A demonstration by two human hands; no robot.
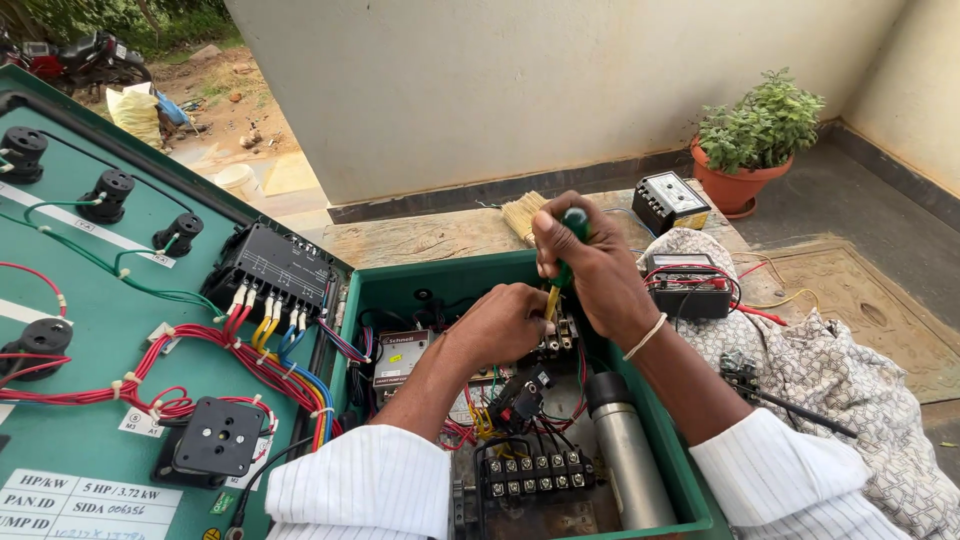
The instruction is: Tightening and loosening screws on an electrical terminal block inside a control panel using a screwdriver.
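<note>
Screwdriver (566,262) with a green and yellow handle stands nearly upright in the right hand (590,265), whose grip is wrapped shut around the handle top, tip down into a terminal block inside the green control box (690,470). Just below and left of that grip, the left hand (500,322) is curled beside the shaft; whether its grip pinches the shaft or a wire I cannot tell. The tool looks light, stiff and hard, its smooth plastic handle best held high with the palm over the end. Below the grip lie a row of black terminals (530,478) and a grey cylindrical capacitor (630,455). Right of the grip, a meter (690,285) rests on patterned cloth (840,370); behind it are a brush (522,215) and potted plant (755,140).
</note>
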